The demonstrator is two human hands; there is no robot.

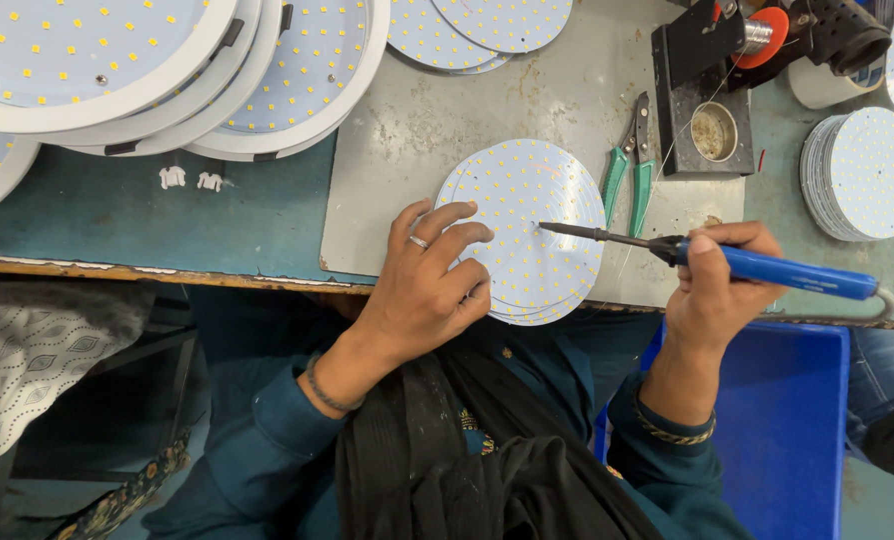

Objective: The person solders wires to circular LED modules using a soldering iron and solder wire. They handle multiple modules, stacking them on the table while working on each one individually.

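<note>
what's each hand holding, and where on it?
Right hand: soldering iron, gripped at the front of its blue handle. Left hand: holds nothing, fingers pressing the top LED disc.

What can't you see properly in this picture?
Head view:
- Lower round boards: covered by the top board.
- Board's near-left edge: under the left hand.
- Soldering iron grip: wrapped by the right hand.
- Blue bin: cut off by the bottom edge.

Teal workbench (117, 215) with grey metal sheet (417, 130); on it: round LED board stacks (532, 225), white lamp housings (167, 70), green pliers (629, 170), two white clips (190, 179).
</note>
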